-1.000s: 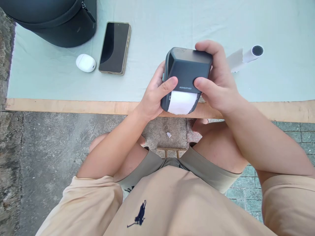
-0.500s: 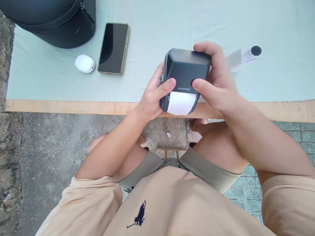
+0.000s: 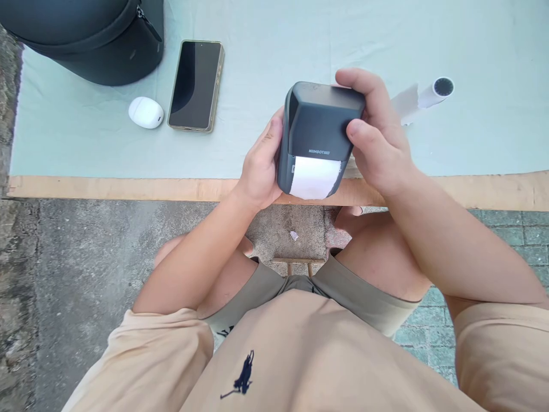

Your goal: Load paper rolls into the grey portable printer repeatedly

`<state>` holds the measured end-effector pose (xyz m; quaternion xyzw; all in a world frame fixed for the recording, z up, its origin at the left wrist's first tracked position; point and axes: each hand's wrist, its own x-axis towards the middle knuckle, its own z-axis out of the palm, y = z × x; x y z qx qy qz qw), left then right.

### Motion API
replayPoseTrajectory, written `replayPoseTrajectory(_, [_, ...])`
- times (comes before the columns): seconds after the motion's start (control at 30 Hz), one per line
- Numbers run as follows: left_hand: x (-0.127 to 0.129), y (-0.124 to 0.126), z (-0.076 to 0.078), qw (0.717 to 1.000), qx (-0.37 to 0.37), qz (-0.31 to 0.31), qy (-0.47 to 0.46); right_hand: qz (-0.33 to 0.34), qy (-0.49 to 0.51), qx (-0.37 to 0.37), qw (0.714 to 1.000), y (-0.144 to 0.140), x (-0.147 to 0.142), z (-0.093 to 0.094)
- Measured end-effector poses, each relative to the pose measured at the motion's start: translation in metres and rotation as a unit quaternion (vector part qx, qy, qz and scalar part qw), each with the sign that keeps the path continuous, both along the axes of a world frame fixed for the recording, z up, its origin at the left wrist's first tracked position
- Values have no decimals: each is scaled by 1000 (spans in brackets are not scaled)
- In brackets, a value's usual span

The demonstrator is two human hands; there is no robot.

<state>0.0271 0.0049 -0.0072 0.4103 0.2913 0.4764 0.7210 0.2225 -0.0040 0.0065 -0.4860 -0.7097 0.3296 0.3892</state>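
I hold a small dark grey label printer (image 3: pixel 321 123) above the near edge of the table, between both hands. White label paper (image 3: pixel 315 177) shows at its lower front. My left hand (image 3: pixel 259 166) grips its left side, thumb along the edge. My right hand (image 3: pixel 377 137) wraps the right side and top, thumb resting on the front face.
A pale green cloth (image 3: pixel 266 68) covers the wooden table (image 3: pixel 107 187). On it lie a smartphone (image 3: pixel 196 84), a white earbud case (image 3: pixel 146 112), a dark zip bag (image 3: pixel 86 34) at the far left, and a white paper roll (image 3: pixel 431 94) at the right.
Both thumbs have slid off the middle of the printer's front toward its sides. The printer has shifted slightly left and up.
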Motion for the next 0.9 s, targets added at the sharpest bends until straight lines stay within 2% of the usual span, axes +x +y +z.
replayPoseTrajectory(0.13, [-1,0,3,1000,-10,2,-1,17,29,-6,999,-2,-1,4])
replayPoseTrajectory(0.27, [-2,-3,13,999,-30,17,22,94,87,-41,991,-2,3,8])
replayPoseTrajectory(0.37, [-3,-4,16,998,-36,29,39,144,89,-40,985,-2,8,9])
replayPoseTrajectory(0.47, [-3,-4,17,998,-40,30,29,155,75,-37,984,-1,12,10])
replayPoseTrajectory(0.6, [-1,-4,19,997,-79,6,-20,109,25,10,994,-1,15,13])
replayPoseTrajectory(0.73, [0,-5,23,988,-93,-65,-106,23,-42,132,990,0,15,17])
replayPoseTrajectory(0.83, [-1,-6,21,991,-76,-57,-97,-54,-55,188,979,-2,9,21])
replayPoseTrajectory(0.9, [-2,-5,18,995,-57,-40,-71,-114,-36,193,974,-4,2,27])
